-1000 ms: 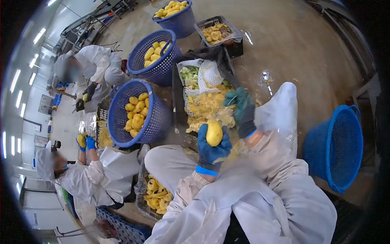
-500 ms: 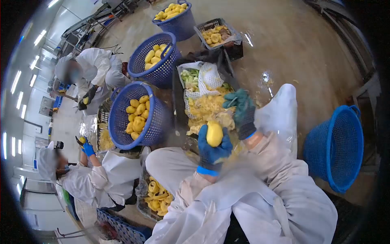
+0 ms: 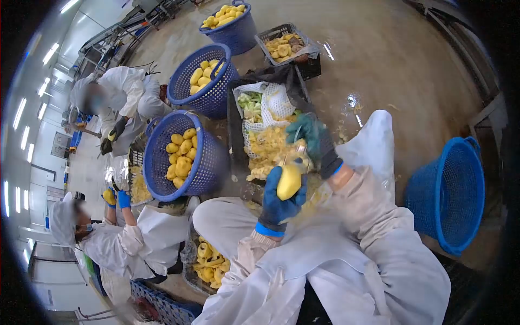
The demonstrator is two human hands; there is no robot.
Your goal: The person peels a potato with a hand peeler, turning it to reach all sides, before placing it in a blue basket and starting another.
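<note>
A smooth yellow mango (image 3: 289, 182) lies in my left hand (image 3: 277, 199), whose blue-gloved fingers wrap round it from below and the left. Just above the fruit is my right hand (image 3: 310, 140) in a dark green glove, its fingers closed. A slim tool (image 3: 285, 158) seems to stick out of them toward the mango's upper end; blur hides its kind. Beneath both hands, yellow peelings (image 3: 266, 142) fill the front of a black-lined crate (image 3: 236, 146). White foam netting (image 3: 277, 103) and green scraps (image 3: 251, 106) lie at its back.
Blue-violet baskets (image 3: 212, 162) of yellow fruit stand to the left and behind. On the right is a blue basket (image 3: 445, 195). Two co-workers in white (image 3: 116, 244) sit at the left with fruit in hand. Peels fill a lined crate (image 3: 208, 262) by my left knee.
My right hand has moved left and in closer over the mango. My left hand has tilted the mango, its top now leaning right. The near co-worker's hands have shifted slightly.
</note>
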